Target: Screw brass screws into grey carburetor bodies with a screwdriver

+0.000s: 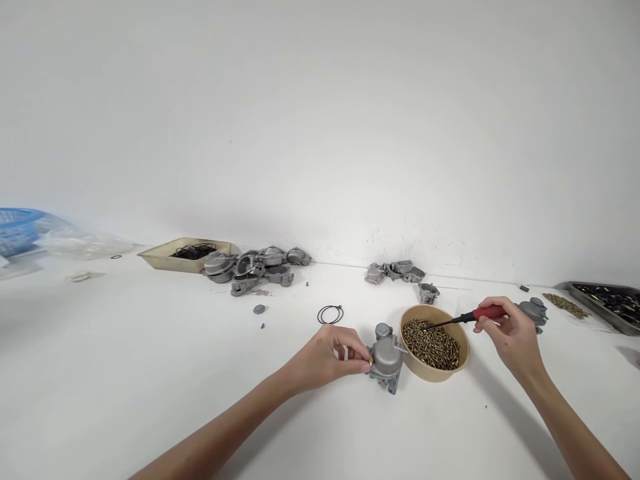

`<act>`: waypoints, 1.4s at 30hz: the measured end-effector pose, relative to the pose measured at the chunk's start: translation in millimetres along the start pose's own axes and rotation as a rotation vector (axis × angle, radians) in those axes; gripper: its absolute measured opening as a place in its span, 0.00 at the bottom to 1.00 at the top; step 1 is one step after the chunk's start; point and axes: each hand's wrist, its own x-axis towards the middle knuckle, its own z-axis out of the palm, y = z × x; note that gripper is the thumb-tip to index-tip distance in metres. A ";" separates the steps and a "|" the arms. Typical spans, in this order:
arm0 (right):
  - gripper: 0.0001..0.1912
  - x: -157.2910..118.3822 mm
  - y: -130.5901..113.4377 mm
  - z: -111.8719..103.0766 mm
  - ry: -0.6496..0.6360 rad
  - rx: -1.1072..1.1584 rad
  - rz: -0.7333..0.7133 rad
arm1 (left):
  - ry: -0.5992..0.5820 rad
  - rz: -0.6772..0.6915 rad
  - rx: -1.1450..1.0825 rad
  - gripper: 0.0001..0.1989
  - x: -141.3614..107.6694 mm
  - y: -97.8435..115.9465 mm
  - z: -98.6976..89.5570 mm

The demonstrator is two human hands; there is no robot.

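Carb (387, 357) beside L grip (327, 357)

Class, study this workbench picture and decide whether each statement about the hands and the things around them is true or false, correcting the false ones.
1. The right hand holds a red-handled screwdriver. True.
2. The screwdriver's tip points up at the wall. False: it points down into a round bowl of small brass-coloured screws.
3. The left hand pinches a small brass-coloured piece beside a grey metal part. True.
4. In the picture, the bowl stands to the left of that grey metal part. False: it stands to its right.
5. The pale tray towards the back left holds thin black loops. True.
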 end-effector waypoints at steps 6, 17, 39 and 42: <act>0.06 0.3 3.8 -0.2 -0.009 -0.014 -0.025 | 0.013 -0.023 0.027 0.08 0.7 1.3 0.7; 0.07 0.4 1.4 -1.4 0.013 0.014 -0.019 | 0.000 -0.005 0.018 0.11 0.5 1.4 -2.5; 0.15 -8.0 -6.0 -0.1 -0.009 0.026 -0.189 | 0.033 0.311 0.225 0.22 -15.8 1.4 31.2; 0.15 -7.4 -6.1 -1.1 -0.013 0.014 -0.188 | 0.048 0.309 0.224 0.19 -16.0 -0.1 32.6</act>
